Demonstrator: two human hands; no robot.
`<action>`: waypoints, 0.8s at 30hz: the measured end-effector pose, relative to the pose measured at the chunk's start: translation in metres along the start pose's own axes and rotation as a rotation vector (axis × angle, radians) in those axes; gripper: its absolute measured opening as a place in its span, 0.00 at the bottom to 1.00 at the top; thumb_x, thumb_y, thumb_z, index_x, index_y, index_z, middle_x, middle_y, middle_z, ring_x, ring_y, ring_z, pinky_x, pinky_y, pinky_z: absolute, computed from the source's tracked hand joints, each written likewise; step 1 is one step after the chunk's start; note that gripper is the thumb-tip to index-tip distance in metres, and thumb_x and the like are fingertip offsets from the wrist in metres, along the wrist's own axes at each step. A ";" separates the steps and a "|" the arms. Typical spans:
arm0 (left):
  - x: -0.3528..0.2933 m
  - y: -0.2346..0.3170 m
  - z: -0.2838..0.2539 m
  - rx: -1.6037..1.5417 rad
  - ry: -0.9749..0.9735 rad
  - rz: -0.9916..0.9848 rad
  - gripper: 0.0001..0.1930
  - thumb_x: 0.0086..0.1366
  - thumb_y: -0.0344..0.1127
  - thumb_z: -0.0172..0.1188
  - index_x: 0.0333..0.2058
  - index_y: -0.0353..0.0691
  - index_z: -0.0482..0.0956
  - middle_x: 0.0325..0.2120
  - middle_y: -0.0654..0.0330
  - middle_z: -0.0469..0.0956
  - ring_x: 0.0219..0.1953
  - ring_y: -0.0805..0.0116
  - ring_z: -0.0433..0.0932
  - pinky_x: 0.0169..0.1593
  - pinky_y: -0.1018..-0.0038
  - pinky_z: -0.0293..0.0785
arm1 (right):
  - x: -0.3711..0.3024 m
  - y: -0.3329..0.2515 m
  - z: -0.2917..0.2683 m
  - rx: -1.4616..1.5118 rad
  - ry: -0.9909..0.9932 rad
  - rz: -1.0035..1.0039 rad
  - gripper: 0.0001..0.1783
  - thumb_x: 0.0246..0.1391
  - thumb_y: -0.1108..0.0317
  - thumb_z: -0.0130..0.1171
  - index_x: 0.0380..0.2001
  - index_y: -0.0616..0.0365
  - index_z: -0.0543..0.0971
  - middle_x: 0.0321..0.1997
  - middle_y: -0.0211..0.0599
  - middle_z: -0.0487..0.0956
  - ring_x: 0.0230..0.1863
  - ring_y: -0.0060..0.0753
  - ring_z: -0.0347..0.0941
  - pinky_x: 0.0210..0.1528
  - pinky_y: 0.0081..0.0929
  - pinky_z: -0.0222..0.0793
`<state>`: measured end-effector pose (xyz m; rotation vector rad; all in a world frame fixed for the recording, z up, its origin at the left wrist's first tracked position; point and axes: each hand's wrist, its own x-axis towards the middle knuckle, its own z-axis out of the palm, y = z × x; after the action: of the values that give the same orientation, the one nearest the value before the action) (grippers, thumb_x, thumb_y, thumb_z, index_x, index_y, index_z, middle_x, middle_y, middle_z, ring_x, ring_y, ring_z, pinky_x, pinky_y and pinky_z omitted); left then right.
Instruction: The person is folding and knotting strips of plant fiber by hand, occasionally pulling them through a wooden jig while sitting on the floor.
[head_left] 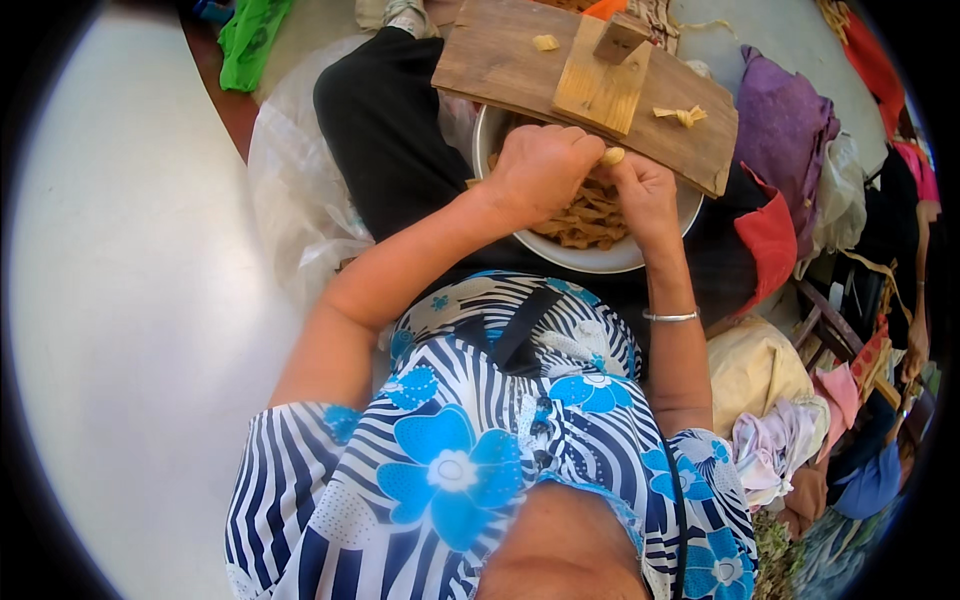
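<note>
My left hand [545, 172] is closed, with its fingertips at a small pale-yellow folded strip [612, 156]. From the other side, the thumb and fingers of my right hand [645, 195] pinch the same strip. Both hands are over a metal bowl [597, 262] in my lap, which holds many brown twisted strips [580, 222]. Just beyond the hands, a wooden board [500, 60] rests across the bowl's far side. A knotted yellow strip [680, 116] lies on its right part, and a small yellow piece [545, 43] on its left.
On the board sits a lighter wooden plate [600, 85] with an upright wooden block [620, 40]. Clear plastic sheeting [290, 180] lies left of my leg, near a green bag [250, 45]. Purple cloth [785, 125] and piled fabrics [780, 440] are at the right.
</note>
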<state>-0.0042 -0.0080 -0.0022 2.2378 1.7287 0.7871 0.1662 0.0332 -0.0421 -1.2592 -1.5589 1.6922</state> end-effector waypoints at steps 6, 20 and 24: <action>-0.011 0.006 0.008 0.047 0.165 0.140 0.16 0.48 0.30 0.58 0.39 0.43 0.77 0.28 0.61 0.73 0.30 0.60 0.75 0.31 0.67 0.70 | -0.015 -0.006 0.007 0.889 -0.312 0.312 0.15 0.60 0.62 0.52 0.46 0.60 0.74 0.47 0.35 0.75 0.50 0.29 0.71 0.54 0.28 0.66; 0.015 0.021 -0.003 -0.416 -0.097 -0.331 0.12 0.64 0.37 0.50 0.27 0.35 0.74 0.19 0.55 0.75 0.22 0.57 0.73 0.28 0.69 0.68 | -0.020 -0.035 0.005 0.076 0.254 -0.396 0.06 0.51 0.78 0.57 0.32 0.70 0.80 0.54 0.37 0.69 0.52 0.27 0.67 0.54 0.23 0.62; 0.005 0.016 -0.002 -0.954 -0.244 -0.552 0.13 0.65 0.38 0.51 0.29 0.33 0.75 0.18 0.63 0.71 0.21 0.73 0.68 0.26 0.75 0.65 | -0.017 -0.035 0.001 0.302 0.357 -0.401 0.06 0.50 0.77 0.59 0.31 0.69 0.80 0.55 0.37 0.68 0.52 0.27 0.66 0.54 0.23 0.62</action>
<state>0.0089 -0.0077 0.0083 1.1086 1.3182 0.8829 0.1652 0.0255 -0.0036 -0.9527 -1.1928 1.3028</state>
